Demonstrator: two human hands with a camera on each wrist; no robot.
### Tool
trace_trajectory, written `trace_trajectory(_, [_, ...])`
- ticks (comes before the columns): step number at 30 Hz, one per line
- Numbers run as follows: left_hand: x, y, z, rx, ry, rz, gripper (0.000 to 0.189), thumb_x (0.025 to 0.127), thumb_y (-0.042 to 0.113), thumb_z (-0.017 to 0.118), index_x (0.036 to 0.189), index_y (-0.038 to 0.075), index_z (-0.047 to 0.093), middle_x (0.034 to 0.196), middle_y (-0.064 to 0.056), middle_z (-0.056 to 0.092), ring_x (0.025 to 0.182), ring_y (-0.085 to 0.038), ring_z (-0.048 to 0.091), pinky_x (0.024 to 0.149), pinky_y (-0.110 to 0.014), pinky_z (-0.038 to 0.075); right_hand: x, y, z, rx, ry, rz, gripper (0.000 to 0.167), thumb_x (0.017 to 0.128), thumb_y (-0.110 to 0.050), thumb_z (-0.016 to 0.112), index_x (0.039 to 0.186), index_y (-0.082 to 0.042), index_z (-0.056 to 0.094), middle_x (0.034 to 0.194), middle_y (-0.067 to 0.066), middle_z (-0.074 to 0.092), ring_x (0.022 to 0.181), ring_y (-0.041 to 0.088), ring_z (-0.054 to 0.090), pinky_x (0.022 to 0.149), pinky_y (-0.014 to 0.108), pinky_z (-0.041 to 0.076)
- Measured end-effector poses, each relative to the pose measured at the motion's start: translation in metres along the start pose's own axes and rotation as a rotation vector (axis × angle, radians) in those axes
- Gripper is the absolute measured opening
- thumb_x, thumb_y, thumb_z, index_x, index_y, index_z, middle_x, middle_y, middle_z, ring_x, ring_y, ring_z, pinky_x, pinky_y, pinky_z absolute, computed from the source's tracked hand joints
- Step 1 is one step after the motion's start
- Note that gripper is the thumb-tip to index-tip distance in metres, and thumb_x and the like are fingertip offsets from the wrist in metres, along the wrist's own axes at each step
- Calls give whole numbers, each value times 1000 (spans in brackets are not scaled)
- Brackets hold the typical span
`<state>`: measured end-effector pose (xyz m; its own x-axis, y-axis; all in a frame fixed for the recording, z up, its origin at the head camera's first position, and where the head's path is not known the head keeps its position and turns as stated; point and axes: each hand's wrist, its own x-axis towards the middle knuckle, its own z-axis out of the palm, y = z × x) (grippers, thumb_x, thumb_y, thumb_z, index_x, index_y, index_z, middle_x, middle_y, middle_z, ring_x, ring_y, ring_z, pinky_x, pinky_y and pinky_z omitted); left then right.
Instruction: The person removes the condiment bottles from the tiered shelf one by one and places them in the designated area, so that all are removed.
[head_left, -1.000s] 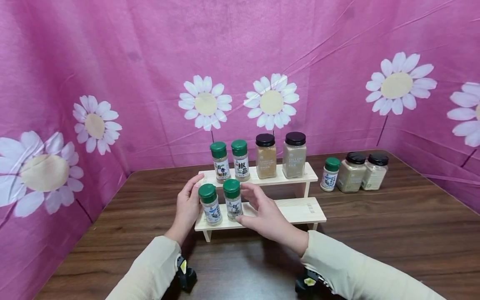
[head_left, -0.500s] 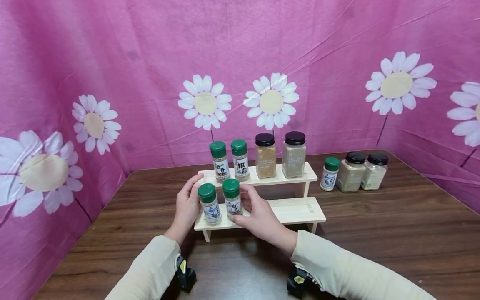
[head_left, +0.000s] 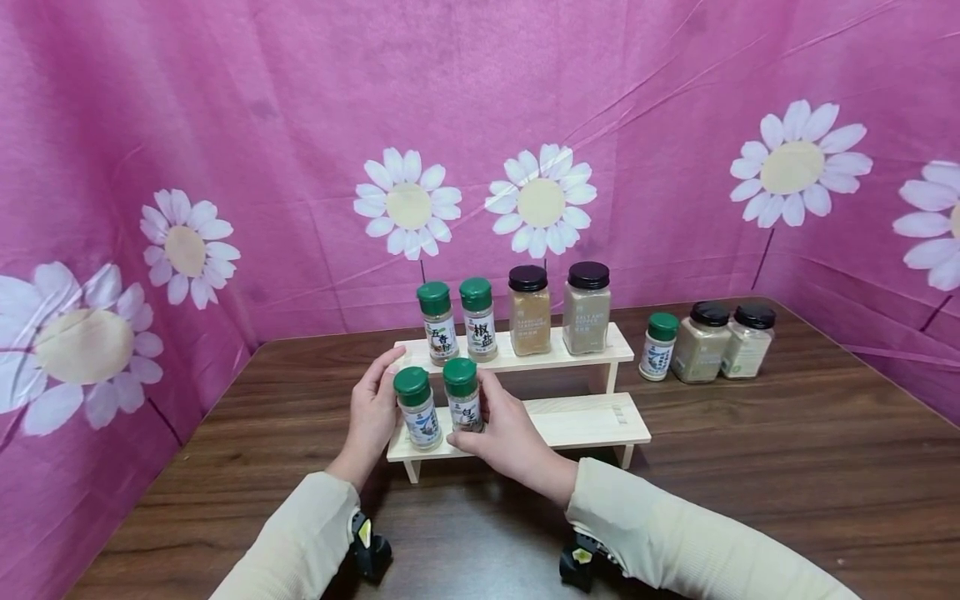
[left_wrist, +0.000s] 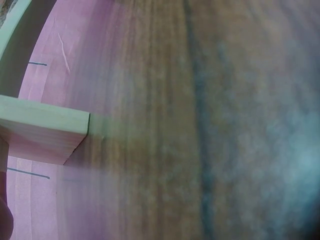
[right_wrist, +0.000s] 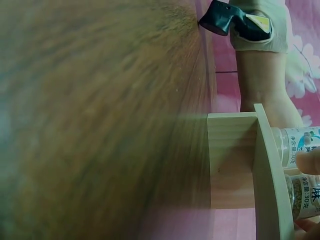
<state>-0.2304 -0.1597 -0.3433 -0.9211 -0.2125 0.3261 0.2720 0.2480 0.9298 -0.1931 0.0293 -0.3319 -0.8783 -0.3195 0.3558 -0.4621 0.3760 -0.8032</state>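
My right hand (head_left: 510,433) grips a green-capped white sesame jar (head_left: 461,392), thumb across its front and fingers at its right side. The jar stands upright on the lower step of a pale wooden two-step rack (head_left: 577,423). Left of it stands another green-capped spice jar (head_left: 420,408) with a blue-and-white label. My left hand (head_left: 372,412) rests against the rack's left end, fingertips at the upper step; its thumb is hidden. In the right wrist view, the thumb (right_wrist: 308,161) lies over the sesame jar (right_wrist: 302,195), and the rack (right_wrist: 270,165) shows from below.
The upper step carries two green-capped jars (head_left: 480,321) and two taller black-capped jars (head_left: 587,308). On the wooden table (head_left: 720,467), to the rack's right, stand a small green-capped jar (head_left: 657,347) and two square black-capped jars (head_left: 701,343). A pink flowered curtain (head_left: 300,167) hangs behind.
My right hand has moved slightly left and closed round the sesame jar, its thumb sliding across the front. The left hand and the other jars have stayed in place.
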Motion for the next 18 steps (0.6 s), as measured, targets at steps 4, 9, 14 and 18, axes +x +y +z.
trace_trajectory(4, [0, 1, -1, 1, 0, -4, 32, 97, 15, 43, 126, 13, 58, 119, -10, 57, 89, -3, 50, 81, -18, 40, 1, -2, 1, -26, 7, -1, 69, 69, -8, 78, 125, -11, 40, 113, 10, 60, 99, 22, 59, 84, 40, 49])
trace_trajectory(9, [1, 1, -1, -5, 6, 2, 32, 97, 14, 43, 125, 12, 58, 120, -10, 58, 88, -3, 51, 80, -18, 41, 2, -3, 1, -40, 9, 2, 67, 69, -6, 77, 125, -11, 40, 114, 11, 59, 100, 22, 58, 85, 40, 48])
trace_trajectory(14, [1, 0, 0, 7, -1, -4, 32, 97, 14, 43, 125, 13, 58, 120, -10, 57, 89, -7, 51, 79, -21, 41, 2, -3, 1, -44, 14, 26, 67, 70, -5, 76, 126, -11, 39, 114, 12, 59, 100, 24, 59, 85, 42, 48])
trace_trajectory(18, [0, 0, 0, 7, -4, -16, 32, 97, 14, 43, 125, 13, 58, 122, -9, 56, 92, -7, 50, 82, -21, 40, 1, -2, 1, -31, 13, 44, 68, 71, -5, 75, 128, -11, 38, 114, 12, 60, 99, 24, 59, 84, 42, 48])
